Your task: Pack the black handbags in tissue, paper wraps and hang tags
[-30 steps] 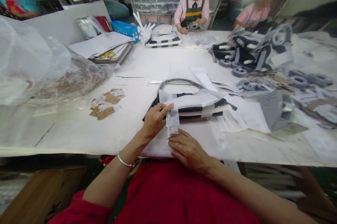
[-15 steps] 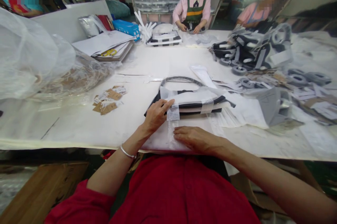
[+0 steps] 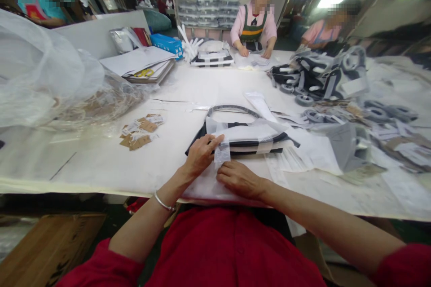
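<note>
Flat-palmed, nothing clenched: left hand (image 3: 201,156) pins clear strip (image 3: 222,152) on striped bag (image 3: 266,144), right hand (image 3: 240,180) flattens tissue wrap (image 3: 201,189); looks light, floppy, slippery, so best held at the folded edge.

A long white surface (image 3: 218,82) runs away toward the top of the frame. At far left, crumpled clear plastic bags (image 3: 43,80) billow over its edge. Just right of them lie scattered brown card tags (image 3: 141,132). At upper left, a stack of papers (image 3: 141,60) carries yellow scissors (image 3: 144,72), with a blue box (image 3: 167,44) behind it. At top centre, a person in a pink top and green apron (image 3: 256,26) stands beside a stack of striped bags (image 3: 211,58). At upper right, a heap of grey and black bags (image 3: 319,76) spreads below a second person in pink (image 3: 321,31). A cardboard box (image 3: 47,246) sits at lower left.
</note>
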Demonstrator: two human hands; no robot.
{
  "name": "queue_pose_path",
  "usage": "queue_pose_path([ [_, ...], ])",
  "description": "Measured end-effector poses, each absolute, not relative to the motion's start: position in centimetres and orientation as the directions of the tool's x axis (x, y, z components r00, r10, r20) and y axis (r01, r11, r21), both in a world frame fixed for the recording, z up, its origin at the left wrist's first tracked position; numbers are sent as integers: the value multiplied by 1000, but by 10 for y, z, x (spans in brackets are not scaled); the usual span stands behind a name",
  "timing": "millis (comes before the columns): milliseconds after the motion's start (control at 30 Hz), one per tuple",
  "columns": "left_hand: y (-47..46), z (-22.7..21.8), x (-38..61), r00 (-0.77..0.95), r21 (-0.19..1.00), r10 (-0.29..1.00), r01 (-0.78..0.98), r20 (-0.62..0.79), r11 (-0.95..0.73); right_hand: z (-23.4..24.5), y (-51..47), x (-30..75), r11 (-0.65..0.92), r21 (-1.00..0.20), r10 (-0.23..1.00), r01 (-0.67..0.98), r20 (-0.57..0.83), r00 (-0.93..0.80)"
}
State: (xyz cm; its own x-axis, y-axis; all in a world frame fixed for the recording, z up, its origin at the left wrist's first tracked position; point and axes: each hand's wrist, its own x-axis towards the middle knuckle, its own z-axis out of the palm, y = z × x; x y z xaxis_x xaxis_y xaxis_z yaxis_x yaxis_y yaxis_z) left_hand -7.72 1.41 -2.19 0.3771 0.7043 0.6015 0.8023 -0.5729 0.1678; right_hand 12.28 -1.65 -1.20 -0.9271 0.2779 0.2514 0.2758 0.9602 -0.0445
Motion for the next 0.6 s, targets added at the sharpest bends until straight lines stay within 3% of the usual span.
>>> queue_pose_path([
  [133,15,-26,-78,379,151,692,804,615,-575,-27,-11,127,905,-278,417,323,426,-803],
  [267,15,-26,-78,376,138,675,805,635,-577,-30,-12,132,819,-461,554,342,478,-682],
  [467,11,-28,-77,388,135,685,805,617,-578,-31,-32,137,786,-531,588,317,481,-651],
  [600,5,-33,-76,395,137,694,806,602,-577,-16,-49,137,810,-540,507,230,447,-737],
])
